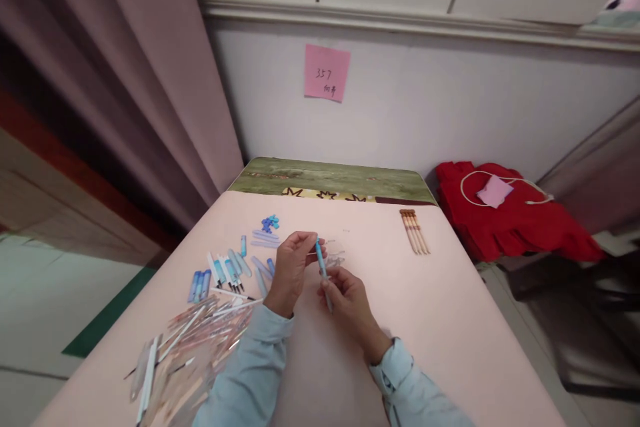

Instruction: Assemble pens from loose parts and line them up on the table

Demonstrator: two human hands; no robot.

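Observation:
Both my hands are over the middle of a pale pink table (450, 320). My left hand (293, 270) pinches the top of a blue pen (323, 272). My right hand (350, 303) grips the pen's lower part, fingers curled round it. The pen stands tilted between them. Just behind the hands lie some clear small parts (336, 257). To the left lie blue pen caps and barrels (227, 270) and a little heap of small blue pieces (270, 222).
A pile of clear wrappers and pen refills (185, 353) covers the near left of the table. Several brown sticks (414, 231) lie at the far right. A red cloth with a white cord (505, 213) sits on a chair to the right. A pink note (327, 73) hangs on the wall.

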